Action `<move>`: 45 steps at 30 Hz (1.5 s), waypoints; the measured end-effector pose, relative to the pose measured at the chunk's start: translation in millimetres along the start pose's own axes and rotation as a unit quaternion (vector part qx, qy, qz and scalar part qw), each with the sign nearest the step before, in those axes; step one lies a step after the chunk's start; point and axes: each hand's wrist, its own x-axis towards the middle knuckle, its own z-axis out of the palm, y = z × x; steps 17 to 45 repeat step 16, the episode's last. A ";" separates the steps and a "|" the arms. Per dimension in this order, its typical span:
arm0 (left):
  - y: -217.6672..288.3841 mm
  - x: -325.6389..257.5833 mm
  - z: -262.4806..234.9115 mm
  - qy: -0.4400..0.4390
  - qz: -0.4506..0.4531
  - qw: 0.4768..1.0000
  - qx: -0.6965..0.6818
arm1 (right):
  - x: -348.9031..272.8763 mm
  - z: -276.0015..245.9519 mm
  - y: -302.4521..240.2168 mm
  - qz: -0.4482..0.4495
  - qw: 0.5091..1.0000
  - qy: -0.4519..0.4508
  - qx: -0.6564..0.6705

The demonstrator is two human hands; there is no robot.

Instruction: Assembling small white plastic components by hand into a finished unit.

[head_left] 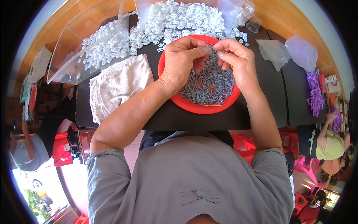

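Note:
A round red basin (229,101) stands on the dark table, holding a heap of small grey-blue, slender pieces (209,84). Both my hands are raised over its far part, fingertips close together. My left hand (183,59) is closed, thumb and forefinger pinched; whatever is between them is too small to make out. Facing it, my right hand (238,59) is closed in a similar pinch, and its contents, if any, are hidden as well. Beyond the basin, many small white oval pieces with holes (182,18) spill from a clear plastic bin (143,13).
Left of the basin lies a folded cream cloth (121,84). A clear tub (61,65) lies tipped with more white pieces. Plastic bags (301,52) and purple strips (315,93) are at the right of the table (270,108). Other people sit at both sides.

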 end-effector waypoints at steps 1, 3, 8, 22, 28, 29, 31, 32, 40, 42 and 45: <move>0.0 -0.4 -0.4 0.001 0.001 1.000 0.000 | 0.4 0.5 -0.3 0.000 1.000 -0.001 0.000; -0.2 -1.2 -0.2 0.014 0.028 0.999 0.018 | 1.0 1.3 -0.8 0.040 0.999 -0.012 0.024; -4.0 -3.4 2.4 0.012 0.077 0.995 0.056 | 2.7 0.1 1.5 0.082 0.995 -0.028 0.050; -2.9 -4.8 3.5 0.003 0.062 0.996 0.064 | 1.4 4.7 4.0 0.077 0.993 -0.019 0.081; -2.9 -4.8 3.5 0.003 0.062 0.996 0.064 | 1.4 4.7 4.0 0.077 0.993 -0.019 0.081; -2.9 -4.8 3.5 0.003 0.062 0.996 0.064 | 1.4 4.7 4.0 0.077 0.993 -0.019 0.081; -2.9 -4.8 3.5 0.003 0.062 0.996 0.064 | 1.4 4.7 4.0 0.077 0.993 -0.019 0.081; -2.9 -4.8 3.5 0.003 0.062 0.996 0.064 | 1.4 4.7 4.0 0.077 0.993 -0.019 0.081; -2.9 -4.8 3.5 0.003 0.062 0.996 0.064 | 1.4 4.7 4.0 0.077 0.993 -0.019 0.081; -2.9 -4.8 3.5 0.003 0.062 0.996 0.064 | 1.4 4.7 4.0 0.077 0.993 -0.019 0.081; -2.9 -4.8 3.5 0.003 0.062 0.996 0.064 | 1.4 4.7 4.0 0.077 0.993 -0.019 0.081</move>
